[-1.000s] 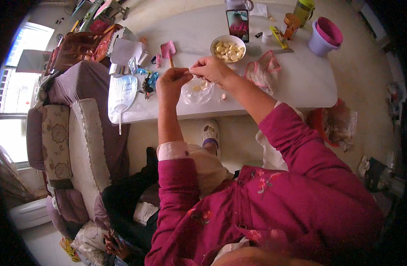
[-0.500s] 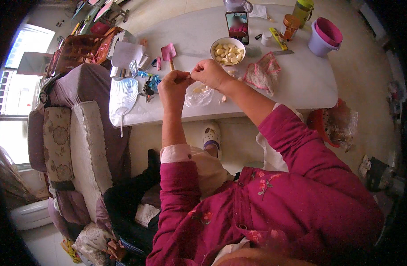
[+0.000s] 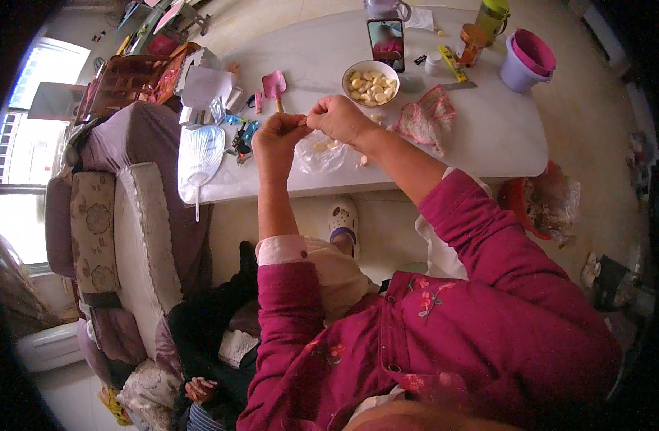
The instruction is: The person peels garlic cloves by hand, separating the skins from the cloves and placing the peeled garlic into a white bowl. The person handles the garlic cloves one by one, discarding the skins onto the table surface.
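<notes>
Over the table's near side, my left hand (image 3: 278, 136) and my right hand (image 3: 342, 118) meet with fingertips pinched together. Between them is a small piece that looks like a garlic clove, mostly hidden by the fingers. Just beyond my right hand stands a white bowl (image 3: 346, 96) with a dark rim, filled with peeled garlic cloves (image 3: 372, 85). Below the hands, a clear plastic bag (image 3: 325, 162) lies on the table with some pale pieces on it. A few loose cloves (image 3: 363, 160) rest beside the bag, near my right forearm.
Along the white table (image 3: 487, 147) are a phone (image 3: 386, 44), a crumpled pink-edged cloth (image 3: 426, 118), a cleaver-like blade with yellow handle (image 3: 452, 65), an orange cup (image 3: 472, 43) and nested buckets (image 3: 525, 63). Left lie a fan (image 3: 201, 152) and pink toy shovel (image 3: 274, 84). Another person's hand (image 3: 201, 389) shows lower left.
Both my hands have shifted slightly left, still pinched together. At the lower left, the other person's hand has moved a little to the right and up.
</notes>
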Demonstrator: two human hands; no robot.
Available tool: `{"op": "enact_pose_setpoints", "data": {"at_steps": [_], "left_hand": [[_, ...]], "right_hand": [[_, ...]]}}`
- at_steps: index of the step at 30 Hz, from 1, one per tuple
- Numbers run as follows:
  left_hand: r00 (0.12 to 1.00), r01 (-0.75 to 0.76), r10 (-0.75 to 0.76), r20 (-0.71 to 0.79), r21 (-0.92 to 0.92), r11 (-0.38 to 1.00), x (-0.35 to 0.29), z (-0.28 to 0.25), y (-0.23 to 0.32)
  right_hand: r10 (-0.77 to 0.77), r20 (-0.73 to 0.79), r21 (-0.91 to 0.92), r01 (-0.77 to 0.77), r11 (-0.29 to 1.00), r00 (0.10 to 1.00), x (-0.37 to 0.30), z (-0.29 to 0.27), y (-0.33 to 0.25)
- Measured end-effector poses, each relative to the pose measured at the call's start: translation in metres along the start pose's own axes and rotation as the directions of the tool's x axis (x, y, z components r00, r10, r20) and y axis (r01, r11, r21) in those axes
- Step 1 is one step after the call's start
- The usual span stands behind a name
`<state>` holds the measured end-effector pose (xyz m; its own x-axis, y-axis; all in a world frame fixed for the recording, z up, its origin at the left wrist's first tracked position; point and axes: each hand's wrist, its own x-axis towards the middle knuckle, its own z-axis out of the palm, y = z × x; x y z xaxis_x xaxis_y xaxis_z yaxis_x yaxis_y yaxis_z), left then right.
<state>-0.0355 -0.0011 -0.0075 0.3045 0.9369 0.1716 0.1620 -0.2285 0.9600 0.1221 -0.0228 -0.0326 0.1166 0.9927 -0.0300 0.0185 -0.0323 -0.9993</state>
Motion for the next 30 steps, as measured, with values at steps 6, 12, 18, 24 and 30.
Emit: {"op": "enact_pose_setpoints", "data": {"at_steps": [6, 12, 18, 24, 30], "left_hand": [[0.996, 0.092, -0.084, 0.043, -0.266, 0.96, 0.001, -0.004, 0.005], [0.983, 0.174, -0.175, 0.056, -0.585, 0.792, 0.002, -0.005, 0.004], [0.981, 0.184, -0.186, 0.057, -0.587, 0.789, 0.001, 0.003, 0.013], [0.992, 0.121, -0.119, 0.029, -0.405, 0.906, 0.002, -0.002, 0.002], [0.984, 0.173, -0.168, 0.054, -0.471, 0.865, -0.001, -0.001, 0.009]], "right_hand": [[0.098, 0.239, 0.475, -0.205, 0.856, 0.966, -0.005, -0.005, -0.01], [0.057, 0.315, 0.695, -0.271, 0.667, 0.947, -0.007, -0.002, -0.013], [0.09, 0.244, 0.637, -0.229, 0.736, 0.966, -0.009, -0.002, -0.02], [0.012, 0.109, 0.242, -0.038, 0.97, 0.994, -0.013, 0.007, -0.026], [0.004, 0.157, 0.324, -0.055, 0.944, 0.988, -0.013, 0.008, -0.019]]}}
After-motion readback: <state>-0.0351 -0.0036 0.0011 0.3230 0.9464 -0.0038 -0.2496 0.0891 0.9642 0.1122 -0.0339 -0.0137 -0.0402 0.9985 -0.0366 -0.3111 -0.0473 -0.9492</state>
